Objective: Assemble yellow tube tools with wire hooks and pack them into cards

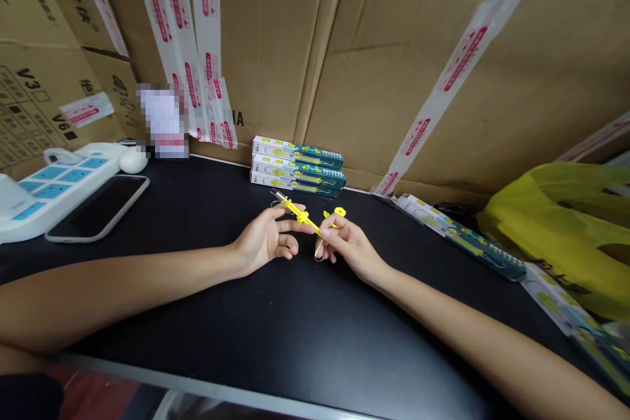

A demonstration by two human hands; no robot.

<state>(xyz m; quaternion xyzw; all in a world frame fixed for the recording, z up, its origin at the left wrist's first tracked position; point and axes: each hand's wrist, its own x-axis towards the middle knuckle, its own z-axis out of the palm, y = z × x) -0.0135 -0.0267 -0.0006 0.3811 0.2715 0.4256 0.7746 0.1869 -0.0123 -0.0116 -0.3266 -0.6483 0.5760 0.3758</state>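
A thin yellow rod (301, 215) with a silvery spring-like end (280, 195) slants between my two hands, above a black table. My left hand (268, 236) holds the upper part of it, palm turned up and lower fingers loosely curled. At the lower end, my right hand (347, 246) pinches the rod between thumb and fingers. A thin wire hook (318, 252) hangs below the right fingertips. Small yellow plastic parts (339, 212), one of them hexagonal, show just behind my right hand, partly hidden by it.
Slim printed boxes (298, 167) are stacked at the back against cardboard. More boxes (462, 236) lie along the right, beside a yellow plastic bag (566, 230). A phone (98, 209) and a white power strip (63, 184) are at left. The table's front edge (197, 384) runs below my arms.
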